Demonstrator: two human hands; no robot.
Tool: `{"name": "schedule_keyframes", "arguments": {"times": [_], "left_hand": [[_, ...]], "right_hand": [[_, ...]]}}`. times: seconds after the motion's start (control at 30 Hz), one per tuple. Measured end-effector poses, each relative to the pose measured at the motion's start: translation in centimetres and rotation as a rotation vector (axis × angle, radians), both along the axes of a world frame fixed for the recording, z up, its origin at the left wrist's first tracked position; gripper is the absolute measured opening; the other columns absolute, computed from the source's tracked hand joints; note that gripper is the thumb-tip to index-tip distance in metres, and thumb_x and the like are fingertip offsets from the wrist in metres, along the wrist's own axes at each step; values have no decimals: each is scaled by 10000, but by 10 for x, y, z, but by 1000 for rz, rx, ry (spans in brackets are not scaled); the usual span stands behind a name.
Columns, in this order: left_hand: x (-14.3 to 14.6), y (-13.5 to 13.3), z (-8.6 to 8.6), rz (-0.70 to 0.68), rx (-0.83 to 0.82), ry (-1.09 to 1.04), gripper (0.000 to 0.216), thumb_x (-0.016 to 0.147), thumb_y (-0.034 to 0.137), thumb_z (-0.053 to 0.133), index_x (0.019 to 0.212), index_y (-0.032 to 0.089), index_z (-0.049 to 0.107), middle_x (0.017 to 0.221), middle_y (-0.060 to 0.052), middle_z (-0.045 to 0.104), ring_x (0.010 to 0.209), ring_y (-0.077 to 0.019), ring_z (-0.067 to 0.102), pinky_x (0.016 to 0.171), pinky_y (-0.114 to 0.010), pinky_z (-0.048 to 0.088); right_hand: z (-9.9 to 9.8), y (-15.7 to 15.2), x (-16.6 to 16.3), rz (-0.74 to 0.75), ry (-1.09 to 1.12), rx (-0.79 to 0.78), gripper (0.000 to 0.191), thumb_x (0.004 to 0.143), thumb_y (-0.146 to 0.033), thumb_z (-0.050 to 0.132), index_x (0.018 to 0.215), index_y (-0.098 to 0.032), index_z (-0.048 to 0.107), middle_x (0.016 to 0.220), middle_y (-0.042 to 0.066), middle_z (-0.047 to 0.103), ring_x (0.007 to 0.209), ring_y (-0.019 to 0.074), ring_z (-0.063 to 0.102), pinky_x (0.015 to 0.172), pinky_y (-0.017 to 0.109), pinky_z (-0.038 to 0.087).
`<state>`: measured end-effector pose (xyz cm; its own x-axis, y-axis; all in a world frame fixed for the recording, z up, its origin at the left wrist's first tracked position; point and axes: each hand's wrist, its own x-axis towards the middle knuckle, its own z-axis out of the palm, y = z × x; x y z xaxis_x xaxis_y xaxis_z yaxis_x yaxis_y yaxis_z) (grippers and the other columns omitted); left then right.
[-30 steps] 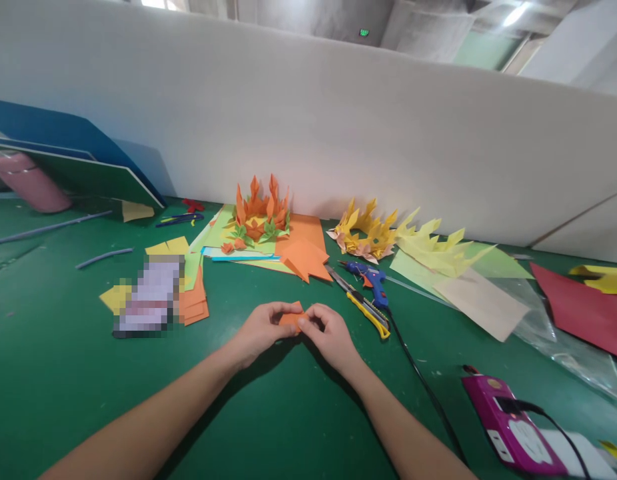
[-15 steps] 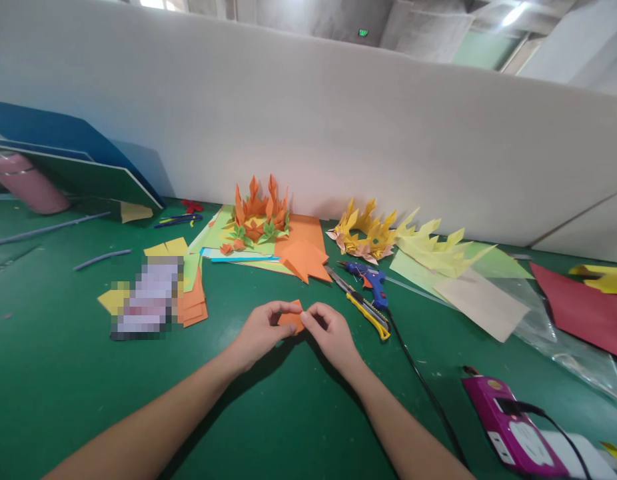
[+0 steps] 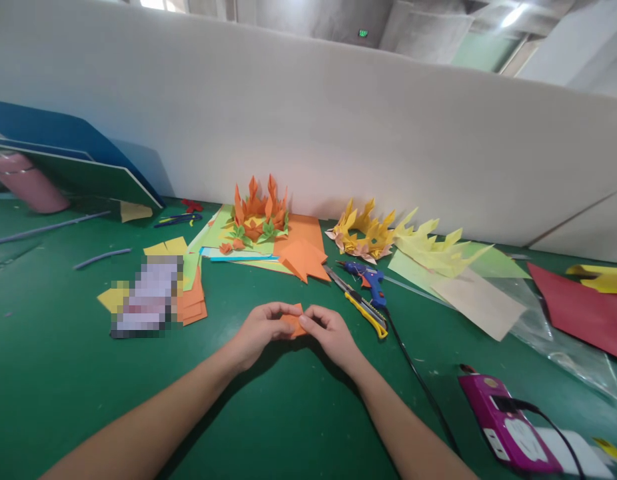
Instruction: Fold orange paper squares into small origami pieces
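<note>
A small orange piece of paper (image 3: 294,324) is pinched between my two hands above the green table (image 3: 268,413). My left hand (image 3: 262,333) grips its left side, thumb in front and fingers behind. On the other side, my right hand (image 3: 329,335) holds the right edge between thumb and fingers. Parts of the paper are covered by the fingers. Just right of my right hand lie a yellow utility knife (image 3: 364,313) and a blue glue gun (image 3: 372,285). Beyond my hands, a folded orange paper shape (image 3: 304,259) rests on orange sheets.
An orange paper crown (image 3: 261,217) and a yellow paper crown (image 3: 364,233) stand by the white partition (image 3: 308,120). At left are a blurred phone-like object (image 3: 151,293) and orange paper squares (image 3: 193,308). A purple power strip (image 3: 506,423) sits front right; the glue gun's black cord (image 3: 418,373) crosses the table.
The orange paper has turned slightly in my fingers, and my right thumb has shifted a little over it. Both hands keep their hold in nearly the same place.
</note>
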<state>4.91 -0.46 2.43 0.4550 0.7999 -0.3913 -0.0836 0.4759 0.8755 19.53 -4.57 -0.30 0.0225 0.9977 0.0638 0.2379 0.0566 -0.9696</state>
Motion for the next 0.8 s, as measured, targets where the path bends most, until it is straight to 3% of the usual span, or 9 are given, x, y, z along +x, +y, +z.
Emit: {"name": "schedule_keyframes", "arguments": {"times": [0.17, 0.3, 0.5, 0.8], "left_hand": [[0, -1, -3, -10, 1, -16, 248, 491, 151, 740, 733, 120, 691, 713, -13, 671, 594, -95, 570, 636, -240, 452], [0, -1, -7, 6, 149, 19, 209, 530, 198, 757, 716, 133, 685, 635, 13, 644, 564, -84, 537, 594, -217, 424], [-1, -1, -9, 95, 322, 56, 155, 583, 205, 722, 720, 151, 674, 752, -17, 673, 697, -133, 592, 668, -248, 454], [-1, 1, -14, 61, 499, 111, 119, 642, 183, 641, 754, 157, 671, 823, -48, 666, 778, -170, 614, 715, -288, 480]], "right_hand": [[-2, 0, 1, -3, -3, -20, 297, 727, -435, 511, 570, -188, 459, 536, -44, 386, 522, 104, 342, 508, 233, 278], [-2, -1, 1, -1, -43, 14, 310, 751, -429, 496, 557, -190, 458, 528, -44, 383, 516, 105, 345, 504, 234, 278], [-1, -2, 0, 29, -85, 110, 299, 801, -377, 466, 570, -188, 491, 550, -28, 455, 545, 114, 413, 540, 232, 333], [-3, -2, -1, -31, -168, 95, 243, 768, -362, 505, 609, -183, 547, 527, -35, 436, 501, 108, 375, 478, 220, 305]]}}
